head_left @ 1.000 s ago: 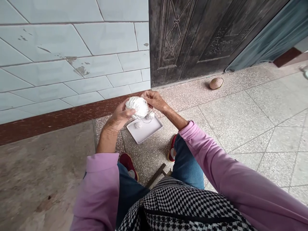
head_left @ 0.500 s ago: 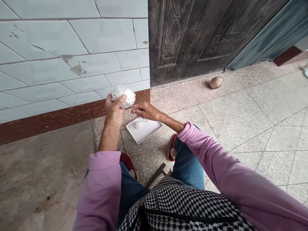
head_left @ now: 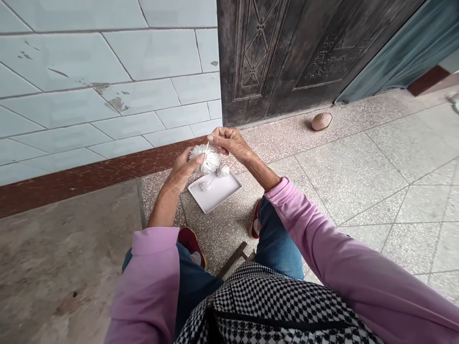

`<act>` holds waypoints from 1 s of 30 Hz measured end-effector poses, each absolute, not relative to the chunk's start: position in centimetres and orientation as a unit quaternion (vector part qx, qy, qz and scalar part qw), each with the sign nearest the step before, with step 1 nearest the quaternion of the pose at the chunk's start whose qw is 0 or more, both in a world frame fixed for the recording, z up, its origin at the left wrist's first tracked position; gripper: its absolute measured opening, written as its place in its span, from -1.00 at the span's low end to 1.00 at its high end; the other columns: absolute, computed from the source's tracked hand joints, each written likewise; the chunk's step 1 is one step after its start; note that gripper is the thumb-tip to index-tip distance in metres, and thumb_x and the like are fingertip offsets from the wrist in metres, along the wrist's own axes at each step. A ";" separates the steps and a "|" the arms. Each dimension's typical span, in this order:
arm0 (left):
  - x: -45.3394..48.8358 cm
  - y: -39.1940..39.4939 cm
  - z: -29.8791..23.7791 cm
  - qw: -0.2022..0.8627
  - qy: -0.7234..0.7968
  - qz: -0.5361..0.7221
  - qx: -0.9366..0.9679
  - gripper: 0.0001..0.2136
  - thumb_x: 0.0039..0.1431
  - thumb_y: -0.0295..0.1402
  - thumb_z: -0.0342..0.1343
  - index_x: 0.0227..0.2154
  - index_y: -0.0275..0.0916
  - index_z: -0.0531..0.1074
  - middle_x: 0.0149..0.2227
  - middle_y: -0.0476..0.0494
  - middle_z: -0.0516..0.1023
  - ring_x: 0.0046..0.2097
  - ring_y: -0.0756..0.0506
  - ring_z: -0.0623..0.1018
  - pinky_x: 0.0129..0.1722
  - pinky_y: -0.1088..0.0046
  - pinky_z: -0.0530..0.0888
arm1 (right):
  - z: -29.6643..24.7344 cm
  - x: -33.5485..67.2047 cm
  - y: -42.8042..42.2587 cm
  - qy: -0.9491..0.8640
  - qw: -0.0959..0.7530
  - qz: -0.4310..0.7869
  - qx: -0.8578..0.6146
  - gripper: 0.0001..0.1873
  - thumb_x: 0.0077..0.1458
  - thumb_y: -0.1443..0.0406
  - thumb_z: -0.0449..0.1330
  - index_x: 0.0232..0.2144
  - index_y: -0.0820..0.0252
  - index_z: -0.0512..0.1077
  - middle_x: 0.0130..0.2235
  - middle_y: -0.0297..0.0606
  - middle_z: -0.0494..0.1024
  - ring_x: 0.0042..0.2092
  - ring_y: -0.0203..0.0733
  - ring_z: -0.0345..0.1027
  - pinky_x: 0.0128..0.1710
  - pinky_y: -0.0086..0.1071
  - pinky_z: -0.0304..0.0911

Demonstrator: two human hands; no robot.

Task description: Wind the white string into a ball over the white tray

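My left hand is wrapped round a large ball of white yarn, with the thumb lying across its front. Just above and to the right of the ball, my right hand pinches a strand of white yarn that runs down to the ball. Below the hands, a shallow white tray rests on the floor. In it lie two small balls of white yarn, a left one and a right one, with a thin strand between them.
A dark carved door stands ahead, beside a white tiled wall. A pinkish rounded object lies on the speckled floor by the door. My red shoes flank the tray, and a wooden bar shows between my knees.
The large yarn ball has moved right and down in my left hand. My right hand has risen with the strand, from beside the ball to above it. The right small ball now shows.
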State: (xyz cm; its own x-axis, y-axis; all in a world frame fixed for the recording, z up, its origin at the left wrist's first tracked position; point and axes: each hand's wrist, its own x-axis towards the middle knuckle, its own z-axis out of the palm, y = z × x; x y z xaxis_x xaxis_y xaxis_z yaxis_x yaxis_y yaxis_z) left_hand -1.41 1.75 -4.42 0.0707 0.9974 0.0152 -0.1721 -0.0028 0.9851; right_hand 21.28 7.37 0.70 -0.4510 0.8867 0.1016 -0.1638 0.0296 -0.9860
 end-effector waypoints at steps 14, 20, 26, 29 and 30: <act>1.0 1.6 -4.4 0.629 0.418 0.490 0.434 -0.24 0.20 0.44 0.72 0.03 -0.17 0.81 0.04 -0.45 0.85 0.06 -0.45 0.84 -0.08 0.14 0.79 | 0.3 22.0 7.5 -0.544 0.446 0.623 -0.343 -0.13 0.51 -0.24 0.72 -0.29 0.01 0.20 -0.50 -0.58 0.15 -0.45 -0.35 -0.04 -0.48 -0.46 -0.06; 0.8 1.6 -3.5 0.632 0.413 0.483 0.444 -0.16 -0.02 0.36 0.84 0.09 -0.16 0.80 -0.02 -0.36 0.83 -0.02 -0.42 0.84 -0.16 0.20 0.74 | -0.1 21.9 8.0 -0.558 0.441 0.603 -0.360 -0.13 0.43 -0.21 0.78 -0.32 0.02 0.24 -0.51 -0.57 0.20 -0.46 -0.37 -0.02 -0.51 -0.46 -0.10; 0.4 1.1 -2.3 0.634 0.402 0.496 0.436 -0.21 -0.19 0.03 0.89 0.10 -0.16 0.79 -0.02 -0.27 0.80 -0.02 -0.36 0.79 -0.14 0.23 0.74 | -0.5 21.5 8.0 -0.577 0.427 0.599 -0.356 -0.12 0.44 -0.19 0.79 -0.32 0.02 0.22 -0.49 -0.57 0.19 -0.44 -0.37 -0.01 -0.52 -0.46 -0.13; 0.6 0.7 -1.8 0.635 0.415 0.491 0.428 -0.17 -0.29 -0.12 0.90 0.13 -0.16 0.78 0.08 -0.29 0.82 0.09 -0.40 0.80 0.00 0.18 0.79 | -0.8 21.5 8.1 -0.578 0.437 0.597 -0.345 -0.11 0.41 -0.23 0.79 -0.32 0.03 0.23 -0.49 -0.56 0.22 -0.44 -0.38 -0.01 -0.51 -0.47 -0.10; 0.6 0.7 -1.7 0.631 0.428 0.489 0.424 -0.18 -0.30 -0.15 0.89 0.12 -0.16 0.77 0.08 -0.29 0.82 0.09 -0.38 0.80 0.01 0.18 0.80 | -0.9 21.6 8.3 -0.576 0.444 0.598 -0.337 -0.11 0.41 -0.25 0.78 -0.32 0.03 0.24 -0.49 -0.56 0.22 -0.44 -0.37 -0.01 -0.50 -0.47 -0.09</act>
State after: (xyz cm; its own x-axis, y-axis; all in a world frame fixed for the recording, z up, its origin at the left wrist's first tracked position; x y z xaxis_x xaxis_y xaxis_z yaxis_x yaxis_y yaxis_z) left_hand 0.57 0.70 -1.71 0.1550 0.9800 -0.1250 -0.2550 0.1619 0.9533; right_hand 21.62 8.26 -0.95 -0.3786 0.9191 0.1089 -0.1435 0.0580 -0.9879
